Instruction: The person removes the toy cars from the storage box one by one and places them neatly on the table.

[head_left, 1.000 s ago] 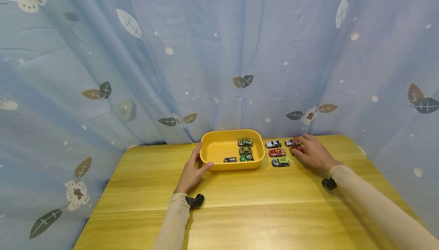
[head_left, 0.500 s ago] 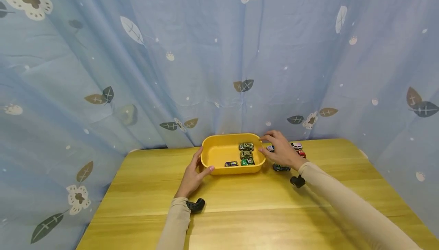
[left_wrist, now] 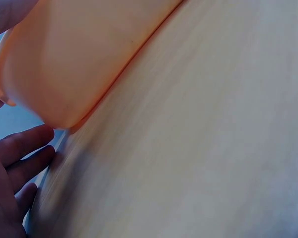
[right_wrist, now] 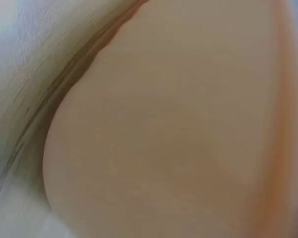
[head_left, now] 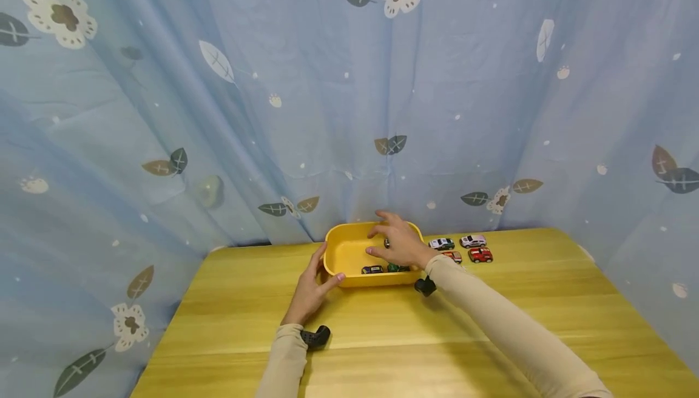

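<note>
While the right grip (head_left: 401, 245) hangs over the right half of the yellow tray (head_left: 377, 281), its fingers are spread; no held object is visible. The left grip (head_left: 310, 292) braces the tray's left end on the desk (head_left: 240, 301), fingers extended, thumb at the near corner. The dark toy car (head_left: 372, 270) and green toy car (head_left: 398, 268) lie inside, along the near wall.

Caution: lowering the fingers off target could knock adjacent cars; wrist contact with the right rim could shift the tray if left support slackens.

Visibility limits: the right grip conceals part of the tray interior, including most of one car (head_left: 387, 243); contact with it cannot be confirmed. The right sleeve (head_left: 491, 307) partly covers the orange-red car (head_left: 453, 256). The right wrist view is blurred and shows no fingertips.
</note>
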### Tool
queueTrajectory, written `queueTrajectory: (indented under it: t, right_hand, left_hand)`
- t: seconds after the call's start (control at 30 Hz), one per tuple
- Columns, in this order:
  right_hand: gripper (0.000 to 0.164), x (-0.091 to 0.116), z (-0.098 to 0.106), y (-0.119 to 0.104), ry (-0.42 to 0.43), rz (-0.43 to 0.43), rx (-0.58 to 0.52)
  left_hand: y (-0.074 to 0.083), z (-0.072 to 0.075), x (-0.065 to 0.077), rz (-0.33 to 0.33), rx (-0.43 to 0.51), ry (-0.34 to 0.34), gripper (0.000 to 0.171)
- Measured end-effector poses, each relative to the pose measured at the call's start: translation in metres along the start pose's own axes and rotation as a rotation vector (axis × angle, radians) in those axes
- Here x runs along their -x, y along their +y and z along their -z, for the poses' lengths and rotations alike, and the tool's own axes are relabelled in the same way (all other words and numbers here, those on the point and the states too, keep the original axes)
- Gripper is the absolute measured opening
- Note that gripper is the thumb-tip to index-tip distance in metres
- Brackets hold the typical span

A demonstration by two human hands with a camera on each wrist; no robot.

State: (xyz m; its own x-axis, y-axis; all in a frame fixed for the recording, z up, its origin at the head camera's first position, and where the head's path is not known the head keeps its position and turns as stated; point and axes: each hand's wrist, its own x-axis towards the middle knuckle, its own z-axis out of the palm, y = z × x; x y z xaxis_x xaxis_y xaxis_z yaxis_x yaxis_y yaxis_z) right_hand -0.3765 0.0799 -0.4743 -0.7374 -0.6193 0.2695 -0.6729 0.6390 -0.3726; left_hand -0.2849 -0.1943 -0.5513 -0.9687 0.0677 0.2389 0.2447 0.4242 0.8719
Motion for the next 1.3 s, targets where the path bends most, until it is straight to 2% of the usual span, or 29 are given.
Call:
queueTrajectory:
  t: [0.13, 0.33, 0.57, 0.9, 1.17, 1.3]
  right_hand:
    - [0.035, -0.001, -0.019, 0.005, 0.01, 0.002, 0.023]
    - [0.043, 0.007, -0.036, 0.011, 0.005, 0.009, 0.049]
    - [0.039, 0.007, -0.034, 0.008, -0.016, 0.024, 0.037]
    - [0.015, 0.0, -0.031, 0.006, -0.076, 0.044, 0.083]
    - [0.013, -0.005, -0.028, 0.004, -0.087, 0.044, 0.066]
    - [0.013, -0.005, -0.026, 0.006, -0.119, 0.032, 0.069]
  left_hand:
    - [-0.001, -0.004, 0.004, 0.003, 0.021, -0.001, 0.092]
    - [0.002, -0.009, 0.008, 0.021, 0.02, -0.012, 0.092]
    - [0.002, -0.007, 0.006, -0.001, 0.029, -0.009, 0.091]
    - [0.001, -0.003, 0.005, 0.007, 0.03, 0.004, 0.092]
    - [0.003, 0.0, 0.003, 0.006, 0.018, 0.013, 0.092]
    - [0.004, 0.0, 0.003, 0.003, 0.012, 0.007, 0.092]
